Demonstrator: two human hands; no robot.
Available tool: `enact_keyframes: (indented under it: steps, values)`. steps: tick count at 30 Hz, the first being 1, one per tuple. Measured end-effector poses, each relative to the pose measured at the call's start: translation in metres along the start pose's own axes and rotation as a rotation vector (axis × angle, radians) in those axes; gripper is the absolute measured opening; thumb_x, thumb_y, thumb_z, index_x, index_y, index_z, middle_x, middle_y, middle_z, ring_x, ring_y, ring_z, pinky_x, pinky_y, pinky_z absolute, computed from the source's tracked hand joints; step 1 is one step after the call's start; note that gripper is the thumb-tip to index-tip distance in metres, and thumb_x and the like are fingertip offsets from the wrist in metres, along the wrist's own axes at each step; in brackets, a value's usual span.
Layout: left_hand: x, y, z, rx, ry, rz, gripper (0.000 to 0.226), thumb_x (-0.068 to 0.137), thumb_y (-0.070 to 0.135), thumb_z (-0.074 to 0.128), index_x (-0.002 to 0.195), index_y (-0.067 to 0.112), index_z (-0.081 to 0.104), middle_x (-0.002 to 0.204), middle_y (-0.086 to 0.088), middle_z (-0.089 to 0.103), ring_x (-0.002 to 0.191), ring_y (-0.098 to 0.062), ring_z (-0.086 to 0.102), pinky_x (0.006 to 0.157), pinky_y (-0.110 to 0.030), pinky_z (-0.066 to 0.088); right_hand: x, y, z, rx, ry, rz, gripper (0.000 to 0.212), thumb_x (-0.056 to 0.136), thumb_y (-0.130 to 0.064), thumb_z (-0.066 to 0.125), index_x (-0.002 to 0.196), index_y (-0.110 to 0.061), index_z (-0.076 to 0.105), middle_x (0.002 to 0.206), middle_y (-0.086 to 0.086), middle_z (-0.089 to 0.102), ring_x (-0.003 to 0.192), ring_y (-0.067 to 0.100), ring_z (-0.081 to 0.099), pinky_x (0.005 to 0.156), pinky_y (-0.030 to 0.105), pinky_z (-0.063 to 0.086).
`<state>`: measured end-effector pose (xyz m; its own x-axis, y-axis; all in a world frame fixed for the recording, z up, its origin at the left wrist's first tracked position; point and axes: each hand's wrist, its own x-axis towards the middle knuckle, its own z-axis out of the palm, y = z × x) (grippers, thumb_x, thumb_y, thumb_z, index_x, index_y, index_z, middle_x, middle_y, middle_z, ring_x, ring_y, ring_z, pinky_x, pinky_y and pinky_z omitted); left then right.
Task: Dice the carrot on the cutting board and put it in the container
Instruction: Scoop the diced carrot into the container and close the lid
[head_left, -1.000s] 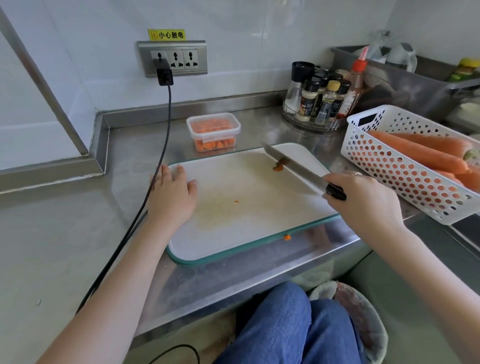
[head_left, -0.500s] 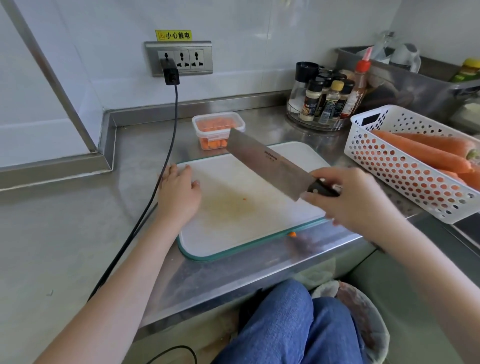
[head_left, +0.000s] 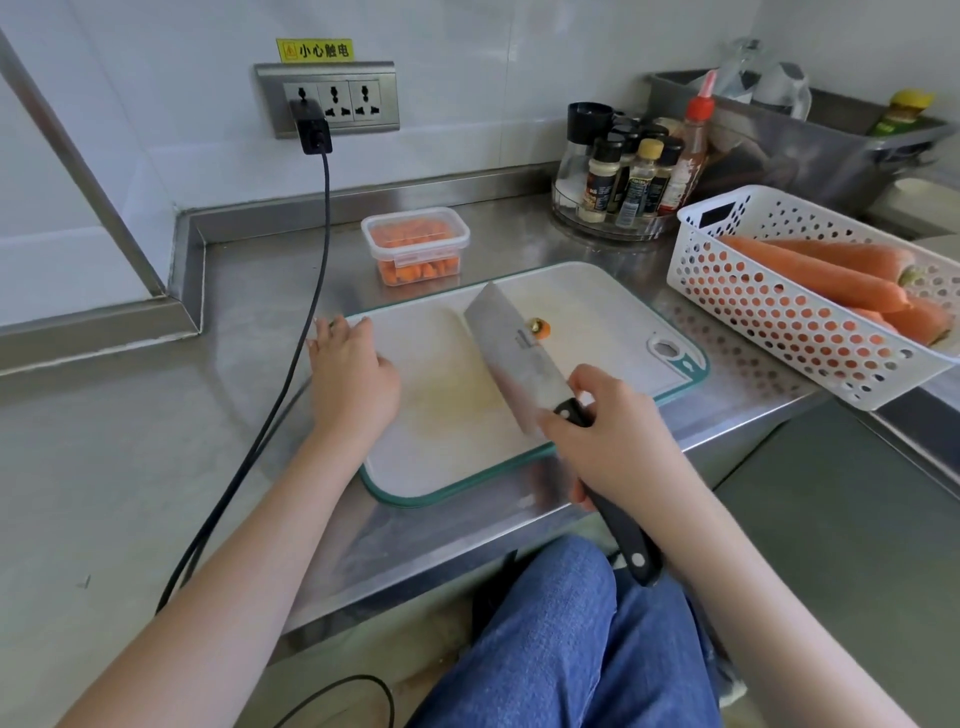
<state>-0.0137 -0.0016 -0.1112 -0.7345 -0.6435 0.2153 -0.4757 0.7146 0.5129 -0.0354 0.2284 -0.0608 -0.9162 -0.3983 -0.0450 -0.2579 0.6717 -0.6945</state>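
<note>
A white cutting board (head_left: 441, 457) with a teal rim is being steadied on a steel counter (head_left: 130, 441) by the left hand (head_left: 353, 384), laid flat with straight fingers on the board's left edge. A cleaver (head_left: 514, 358) is being gripped by the right hand (head_left: 608, 431), fingers curled round the black handle. Compared with half a second ago, the blade is being brought lower, nearer the board. A carrot stub (head_left: 540, 328) is being left on the board beside the blade. The diced carrot is being held in the clear container (head_left: 415, 247) behind the board. The dicing is judged nearly finished. Whole carrots (head_left: 810, 270) are lying in a white basket (head_left: 779, 332) on the right.
</note>
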Motion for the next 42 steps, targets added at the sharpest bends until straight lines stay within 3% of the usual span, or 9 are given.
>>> enact_keyframes:
  steps: [5,10,16,20,24,31,36,39,42]
  values:
    - [-0.001,0.002,0.001,0.008,-0.011,-0.007,0.046,0.087,-0.004,0.035,0.132,-0.002,0.044,0.139,-0.027,0.039,0.139,-0.040,0.017,0.116,-0.047,0.008,-0.011,0.009,-0.020,0.089,0.168,0.061,0.020,0.088,-0.016,0.058,0.083,-0.009,0.040,0.059,0.008,0.057,0.036,0.030,0.059,0.032,0.029,0.047]
    - [-0.004,0.005,0.001,-0.012,-0.007,0.016,0.048,0.087,-0.004,0.036,0.134,0.000,0.043,0.141,-0.026,0.038,0.140,-0.040,0.015,0.117,-0.047,0.006,-0.039,-0.014,0.003,0.124,0.078,-0.061,0.022,0.086,-0.028,0.060,0.083,-0.019,0.041,0.068,0.010,0.061,0.051,0.035,0.061,0.044,0.043,0.054]
    - [-0.016,0.016,-0.001,-0.105,0.092,0.201,0.040,0.088,-0.004,0.041,0.125,0.004,0.055,0.144,-0.019,0.039,0.143,-0.032,0.015,0.117,-0.040,0.009,-0.048,0.009,0.006,0.128,0.080,0.020,0.024,0.086,-0.028,0.061,0.079,-0.016,0.042,0.065,0.009,0.056,0.047,0.032,0.060,0.040,0.041,0.052]
    - [-0.027,0.029,-0.008,-0.260,0.115,0.385,0.027,0.085,0.002,0.056,0.109,0.009,0.065,0.124,-0.010,0.060,0.124,-0.024,0.047,0.107,-0.025,0.028,-0.045,0.025,-0.013,0.206,0.128,0.015,0.023,0.085,-0.018,0.064,0.079,-0.005,0.045,0.058,0.015,0.054,0.033,0.025,0.055,0.033,0.031,0.044]
    - [-0.050,0.055,-0.013,-0.378,-0.103,0.714,0.010,0.079,0.014,0.069,0.089,0.014,0.073,0.090,0.004,0.068,0.087,-0.005,0.056,0.086,-0.017,0.040,-0.032,0.035,-0.041,0.498,0.210,0.045,0.021,0.086,-0.008,0.066,0.083,0.000,0.046,0.056,0.021,0.050,0.033,0.023,0.048,0.035,0.026,0.041]
    - [-0.057,0.084,0.021,-0.255,-0.449,0.961,0.021,0.081,0.026,0.071,0.099,0.018,0.075,0.105,0.000,0.065,0.096,-0.006,0.045,0.088,-0.012,0.032,0.008,0.043,-0.067,0.985,0.090,0.148,0.025,0.089,-0.018,0.064,0.076,-0.014,0.043,0.062,0.013,0.051,0.042,0.023,0.046,0.039,0.024,0.040]
    - [-0.058,0.077,0.025,-0.263,-0.376,0.977,0.017,0.084,0.025,0.065,0.089,0.014,0.076,0.099,-0.002,0.070,0.093,-0.006,0.048,0.084,-0.016,0.038,0.027,0.040,-0.069,1.146,-0.071,0.148,0.017,0.094,-0.021,0.055,0.095,-0.010,0.042,0.065,0.008,0.048,0.040,0.013,0.045,0.036,0.019,0.038]
    - [-0.061,0.076,0.025,-0.187,-0.229,1.115,0.024,0.085,0.025,0.056,0.081,0.010,0.074,0.090,-0.004,0.070,0.088,-0.012,0.050,0.076,-0.026,0.044,0.034,0.034,-0.069,1.215,-0.097,0.175,0.016,0.096,-0.022,0.052,0.087,-0.010,0.044,0.063,0.005,0.047,0.039,0.011,0.042,0.036,0.016,0.035]
    - [-0.064,0.080,0.025,-0.040,-0.115,1.252,0.009,0.084,0.013,0.061,0.078,0.010,0.067,0.085,-0.003,0.066,0.084,-0.020,0.056,0.067,-0.033,0.049,0.041,0.029,-0.071,1.266,-0.138,0.193,0.016,0.096,-0.025,0.051,0.087,-0.012,0.046,0.060,0.003,0.049,0.039,0.010,0.044,0.037,0.016,0.037]
